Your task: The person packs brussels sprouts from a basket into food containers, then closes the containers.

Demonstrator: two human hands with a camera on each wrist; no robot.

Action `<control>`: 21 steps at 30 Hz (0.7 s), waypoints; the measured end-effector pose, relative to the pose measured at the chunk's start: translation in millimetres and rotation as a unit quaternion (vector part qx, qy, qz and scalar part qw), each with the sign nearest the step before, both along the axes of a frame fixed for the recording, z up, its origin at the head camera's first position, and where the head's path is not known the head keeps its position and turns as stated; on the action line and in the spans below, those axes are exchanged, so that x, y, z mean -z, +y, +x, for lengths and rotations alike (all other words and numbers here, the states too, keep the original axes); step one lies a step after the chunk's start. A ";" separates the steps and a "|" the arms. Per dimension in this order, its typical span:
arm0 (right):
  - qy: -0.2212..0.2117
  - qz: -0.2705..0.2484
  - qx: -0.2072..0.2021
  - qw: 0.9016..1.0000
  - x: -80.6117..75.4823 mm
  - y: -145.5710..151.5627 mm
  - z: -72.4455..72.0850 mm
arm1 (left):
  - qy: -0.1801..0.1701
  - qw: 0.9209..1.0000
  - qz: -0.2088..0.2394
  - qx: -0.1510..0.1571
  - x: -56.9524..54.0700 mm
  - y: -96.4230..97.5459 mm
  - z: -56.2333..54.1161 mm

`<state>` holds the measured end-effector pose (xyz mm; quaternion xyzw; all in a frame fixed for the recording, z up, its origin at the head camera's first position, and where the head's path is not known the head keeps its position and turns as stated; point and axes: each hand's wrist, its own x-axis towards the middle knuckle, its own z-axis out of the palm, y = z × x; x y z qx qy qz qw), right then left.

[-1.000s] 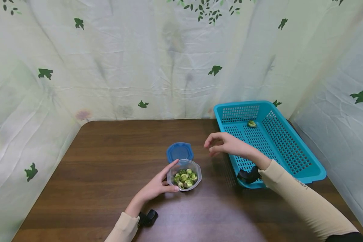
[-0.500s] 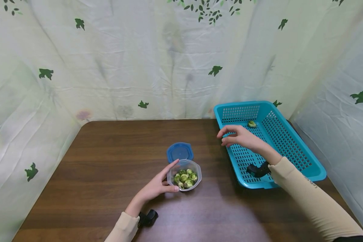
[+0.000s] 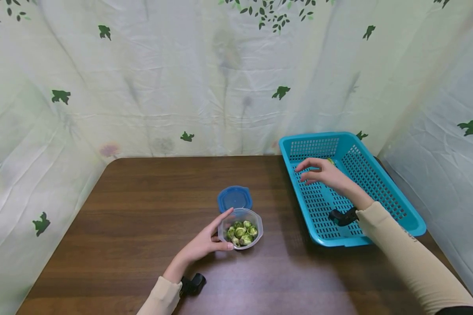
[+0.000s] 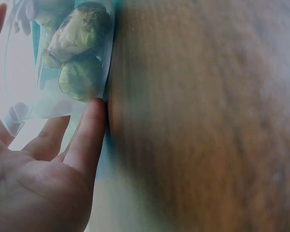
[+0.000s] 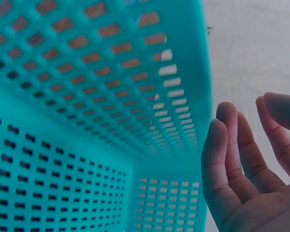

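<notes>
My left hand (image 3: 202, 246) steadies a small clear plastic container (image 3: 240, 213), thumb at the near side and index finger along the far rim. Several Brussels sprouts (image 3: 242, 233) lie inside it. In the left wrist view, fingertips touch the container's wall just below a sprout (image 4: 79, 78). My right hand (image 3: 326, 173) hovers over the left part of a blue plastic basket (image 3: 379, 199), fingers loosely bent and holding nothing. One Brussels sprout (image 3: 331, 161) lies in the basket's far end, mostly hidden behind that hand. The right wrist view shows the fingers (image 5: 215, 154) beside the basket's rim.
A blue lid (image 3: 234, 197) lies just behind the container on the brown wooden table (image 3: 142, 218). The basket takes up the table's right side, its perforated walls rising round the right hand. A pale leaf-printed curtain (image 3: 142, 87) hangs behind the table.
My right hand has moved right and away from me, from beside the basket's left rim to over its inside, now covering most of the sprout there. The left hand and container stay put.
</notes>
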<state>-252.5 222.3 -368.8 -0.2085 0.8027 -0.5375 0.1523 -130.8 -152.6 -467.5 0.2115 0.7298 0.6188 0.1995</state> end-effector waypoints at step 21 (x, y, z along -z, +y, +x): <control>-0.024 0.039 0.079 0.996 19.3 46.7 -27.7 | -0.003 1.000 0.004 0.001 -0.3 -0.4 0.5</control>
